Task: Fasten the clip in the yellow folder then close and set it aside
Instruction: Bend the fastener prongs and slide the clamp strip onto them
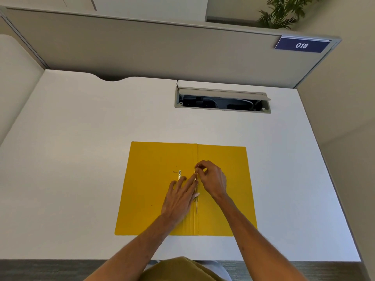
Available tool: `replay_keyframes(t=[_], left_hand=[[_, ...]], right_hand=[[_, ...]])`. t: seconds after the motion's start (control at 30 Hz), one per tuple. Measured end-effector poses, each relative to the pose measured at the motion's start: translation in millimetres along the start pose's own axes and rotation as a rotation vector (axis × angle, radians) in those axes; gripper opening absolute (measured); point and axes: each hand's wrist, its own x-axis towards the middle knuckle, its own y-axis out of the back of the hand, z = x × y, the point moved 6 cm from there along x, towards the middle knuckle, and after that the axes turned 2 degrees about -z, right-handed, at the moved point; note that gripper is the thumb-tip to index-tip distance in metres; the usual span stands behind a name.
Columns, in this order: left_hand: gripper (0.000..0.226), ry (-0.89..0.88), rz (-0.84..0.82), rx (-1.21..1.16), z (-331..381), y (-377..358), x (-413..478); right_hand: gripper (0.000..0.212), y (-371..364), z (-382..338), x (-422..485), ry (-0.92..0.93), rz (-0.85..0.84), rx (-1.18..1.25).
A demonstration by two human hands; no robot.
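The yellow folder [223,199] lies open and flat on the white desk [81,159], spine running away from me. A metal clip [196,201] runs along the spine, and a second small metal piece [179,173] sits on the left flap. My left hand [179,196] lies flat with fingers spread, pressing on the clip's lower part beside the spine. My right hand [212,178] pinches the upper end of the clip with thumb and fingertips. The middle of the clip is hidden under my fingers.
An open cable tray [222,102] is sunk into the desk behind the folder. Grey partition walls [162,49] close the desk at the back and sides, with a blue plate marked 018 [302,45]. The desk's front edge is just below the folder.
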Motion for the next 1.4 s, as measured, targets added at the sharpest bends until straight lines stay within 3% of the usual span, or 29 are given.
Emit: replay_keyframes(t=[0.2, 0.57, 0.83, 1.1, 1.4], left_hand=[[0.054, -0.034, 0.002, -0.01, 0, -3, 3], [0.052, -0.036, 0.024, -0.005, 0, -7, 5], [0.045, 0.005, 0.038, -0.134, -2, -4, 9], [0.041, -0.024, 0.036, -0.158, -3, 2, 12], [0.043, -0.032, 0.039, -0.136, -3, 3, 12]], right_hand=[[0.011, 1, 12, 25, -0.152, -0.054, 0.176], [0.013, -10, -8, 48, -0.121, -0.166, 0.033], [0.013, -10, 3, 45, -0.223, -0.095, 0.135], [0.009, -8, 0, 44, -0.253, -0.062, 0.116], [0.018, -4, 18, 36, -0.407, 0.005, 0.161]])
